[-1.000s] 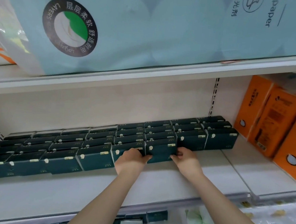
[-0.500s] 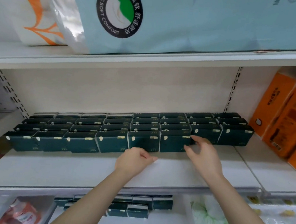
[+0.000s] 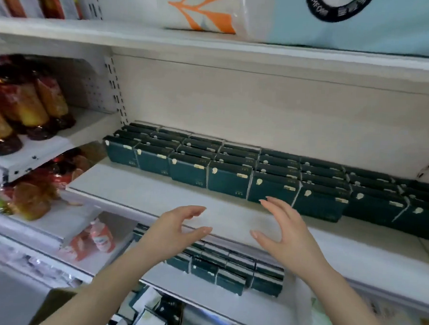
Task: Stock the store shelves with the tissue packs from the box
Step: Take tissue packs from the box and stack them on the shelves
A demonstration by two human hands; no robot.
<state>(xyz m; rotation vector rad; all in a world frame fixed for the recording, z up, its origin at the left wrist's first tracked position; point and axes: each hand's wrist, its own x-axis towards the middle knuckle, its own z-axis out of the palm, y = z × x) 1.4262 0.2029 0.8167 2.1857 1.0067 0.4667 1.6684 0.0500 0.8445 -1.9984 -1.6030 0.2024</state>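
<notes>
Shelf [image 3: 155,196] first: white, mid-height, with dark green packs [image 3: 272,189] standing in ranks along its back half, the front row straight and even. Its front strip lies bare. Below the shelf the box [image 3: 53,303] comes into view, with more packs lying loose inside it.

That's the change. A second ago both hands were pressed on the front row at the middle of the shelf, squaring it up. Now the left hand [image 3: 176,228] and right hand [image 3: 287,233] have pulled off the row, and the view has swung left and down.

My read is that this batch is settled. The next move looks like a reach below the shelf to the box for more, and there is room in front of the row to take them.

Both hands hover over the shelf's front edge, the right one a little further in, and both are empty. The left fingers [image 3: 195,210] are loosely curved, thumb spread well away, gripping nothing. The right fingers [image 3: 271,202] are splayed wide and nearly straight, with the tips just beside the front row. Whether one brushes a pack, I cannot tell.
</notes>
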